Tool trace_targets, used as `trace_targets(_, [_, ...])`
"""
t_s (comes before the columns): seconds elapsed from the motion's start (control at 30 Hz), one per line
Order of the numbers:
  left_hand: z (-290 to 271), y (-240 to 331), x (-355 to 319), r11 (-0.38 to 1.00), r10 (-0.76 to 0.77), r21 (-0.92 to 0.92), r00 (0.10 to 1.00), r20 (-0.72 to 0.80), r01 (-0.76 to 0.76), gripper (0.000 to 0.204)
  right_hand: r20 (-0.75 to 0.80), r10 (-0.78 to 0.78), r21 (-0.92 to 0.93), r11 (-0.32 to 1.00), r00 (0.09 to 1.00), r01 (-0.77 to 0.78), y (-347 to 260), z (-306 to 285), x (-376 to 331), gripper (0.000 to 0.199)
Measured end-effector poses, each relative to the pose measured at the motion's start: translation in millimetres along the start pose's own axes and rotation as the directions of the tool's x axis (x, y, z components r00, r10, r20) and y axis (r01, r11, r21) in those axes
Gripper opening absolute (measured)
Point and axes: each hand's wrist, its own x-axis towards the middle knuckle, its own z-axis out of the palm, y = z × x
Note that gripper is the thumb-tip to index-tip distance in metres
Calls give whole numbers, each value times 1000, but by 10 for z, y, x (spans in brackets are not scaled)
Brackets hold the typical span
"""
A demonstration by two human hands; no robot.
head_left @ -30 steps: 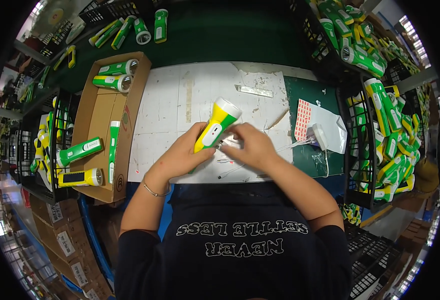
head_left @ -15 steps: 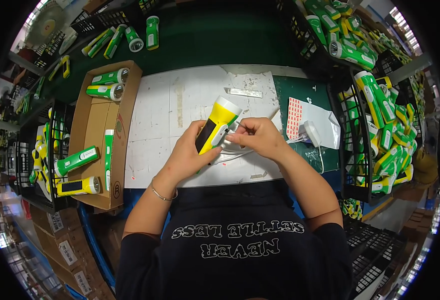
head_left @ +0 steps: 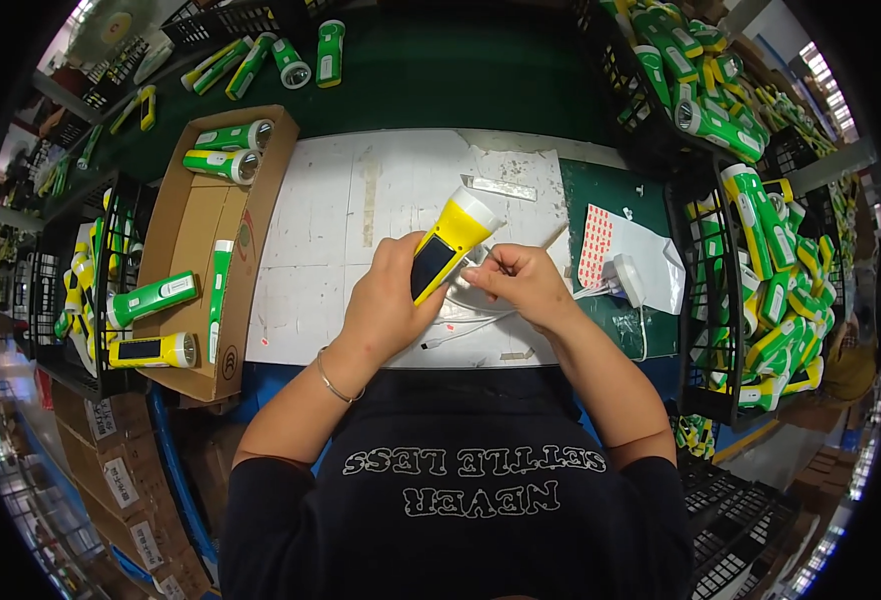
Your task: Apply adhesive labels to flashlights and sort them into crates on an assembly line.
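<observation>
Fingers: those of the left hand (head_left: 386,305) were curled around the lower body of a yellow torch (head_left: 448,245), thumb along its near side. Those of the right hand (head_left: 523,285) were drawn together, tips pinching a white cable (head_left: 461,330) just beside the torch's side.

Torch: held above the white mat (head_left: 341,220), tilted, white head up and away from the person, dark panel facing the camera.

Left arm: forearm rose from the lower edge toward the centre, wrist bent inward, thin bracelet (head_left: 333,383) at the wrist.

Right arm: forearm came in from the lower right, wrist level, knuckles upward, hand touching or almost touching the left thumb; which, could not be told.

Cable: looped on the mat under both hands, running right to a white plug (head_left: 628,280).

Plug: lay on a white bag (head_left: 651,255), on the green mat (head_left: 601,190).

Sticker sheet (head_left: 595,245): red dots, beside the bag.

Cardboard box (head_left: 196,225): left of the white mat, with green torches and one yellow torch inside.

Black baskets (head_left: 706,290): right side, stacked with green torches.

Further green torches (head_left: 306,55): on the dark green surface at the top.
</observation>
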Motion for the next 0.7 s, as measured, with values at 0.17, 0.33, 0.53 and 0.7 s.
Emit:
trace_targets(0.17, [28,17,1,996,-30,-79,999,-20,28,57,-109,78,232,971,991,-51,-30,19,-17,26])
trace_targets(0.33, [76,10,22,997,3,-78,997,-74,-9,55,-130,-70,117,989,989,85,97,-14,-17,26])
trace_targets(0.53, [127,-22,19,975,-2,-224,999,-37,-6,54,-53,-55,75,996,997,58,21,-61,-47,25])
trace_targets(0.7, [115,-12,0,940,-58,-333,997,53,72,55,11,40,116,992,999,-41,-79,-100,-49,22])
